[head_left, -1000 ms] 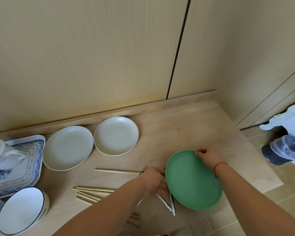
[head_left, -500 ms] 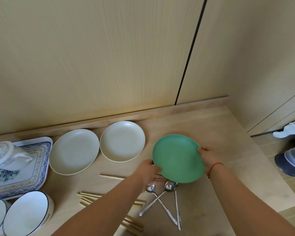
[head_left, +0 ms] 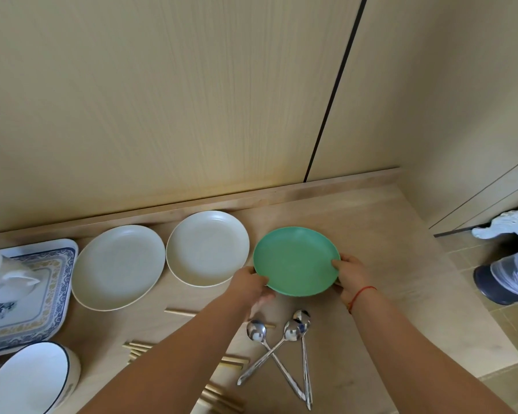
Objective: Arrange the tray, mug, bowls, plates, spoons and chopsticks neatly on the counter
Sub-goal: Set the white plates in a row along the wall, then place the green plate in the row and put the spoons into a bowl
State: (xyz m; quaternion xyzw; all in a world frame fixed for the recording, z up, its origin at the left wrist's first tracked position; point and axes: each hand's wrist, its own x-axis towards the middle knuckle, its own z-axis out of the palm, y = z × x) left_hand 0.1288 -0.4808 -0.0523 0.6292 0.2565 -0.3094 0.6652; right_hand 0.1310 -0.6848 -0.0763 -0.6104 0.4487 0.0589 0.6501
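Pale wood counter against beige panelled cabinet fronts; tiled floor visible past the counter's right edge. Both hands are clamped on the green plate: left hand grips its rim at about 8 o'clock, right hand at about 4 o'clock, thumbs over the edge, fingers underneath and hidden. Cannot tell whether the plate rests on the counter or is held just above it. A red string circles the right wrist. At 9 o'clock from the green plate, just beside it, a cream plate; further along the same line, a second cream plate, the two nearly touching. At 6 o'clock from the green plate, three metal spoons lie with handles crossing, bowls toward the plate. Wooden chopsticks lie scattered at 7 o'clock, largely covered by the left forearm; count not readable. Far left, a blue-patterned tray, cut off by the frame, carries a white lidded vessel, only partly in view. At the lower-left corner, a white bowl with dark rim, and a sliver of another at the frame edge. At 3 o'clock, on the floor, a white ornate object and a dark, plastic-covered item, both cropped and unidentifiable.
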